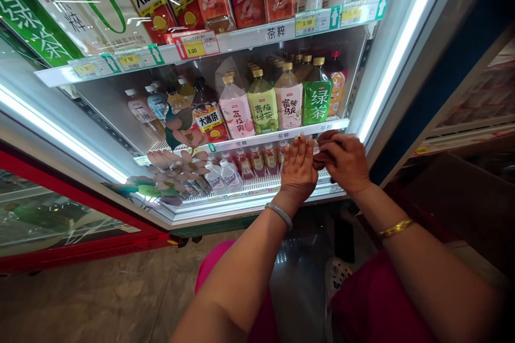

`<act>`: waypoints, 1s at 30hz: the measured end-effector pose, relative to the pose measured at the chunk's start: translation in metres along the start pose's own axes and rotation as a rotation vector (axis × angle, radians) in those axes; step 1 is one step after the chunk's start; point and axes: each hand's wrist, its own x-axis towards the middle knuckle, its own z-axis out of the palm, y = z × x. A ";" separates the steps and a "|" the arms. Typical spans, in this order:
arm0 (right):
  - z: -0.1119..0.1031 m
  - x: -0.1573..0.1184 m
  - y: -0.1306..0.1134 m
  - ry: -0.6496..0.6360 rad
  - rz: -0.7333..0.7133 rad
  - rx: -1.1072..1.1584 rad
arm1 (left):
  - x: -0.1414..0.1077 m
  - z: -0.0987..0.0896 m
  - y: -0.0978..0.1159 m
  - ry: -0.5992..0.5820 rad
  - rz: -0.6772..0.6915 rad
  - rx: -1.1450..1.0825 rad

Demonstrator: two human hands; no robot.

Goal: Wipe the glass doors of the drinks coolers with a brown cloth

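Head cam: left hand (pixel 300 166)'s laid flat on the glass (pixel 257 198), dark petal-like piece (pixel 318 162) below the green bottle (pixel 317 99)'s being worked by curled right hand (pixel 348 163), grip unclear, so light pressure's probably needed.

White light strips (pixel 396 59) edge a fridge (pixel 108 88) above brownish floor (pixel 120 289).

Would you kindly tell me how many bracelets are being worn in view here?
2. One is the grey bangle just behind the left hand; the other is the gold bracelet farther behind the right hand. Neither arm shows another.
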 end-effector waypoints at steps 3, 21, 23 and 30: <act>-0.001 0.006 0.014 0.209 0.230 -0.031 | 0.005 -0.007 0.002 -0.011 -0.010 -0.015; 0.006 0.029 -0.049 0.222 0.545 0.646 | 0.030 -0.022 -0.011 -0.019 0.234 -0.045; 0.002 0.031 -0.044 0.154 0.523 0.715 | 0.039 -0.019 -0.014 0.026 0.264 0.002; -0.003 0.030 0.012 0.219 0.400 0.098 | 0.066 -0.006 -0.019 0.120 0.543 0.114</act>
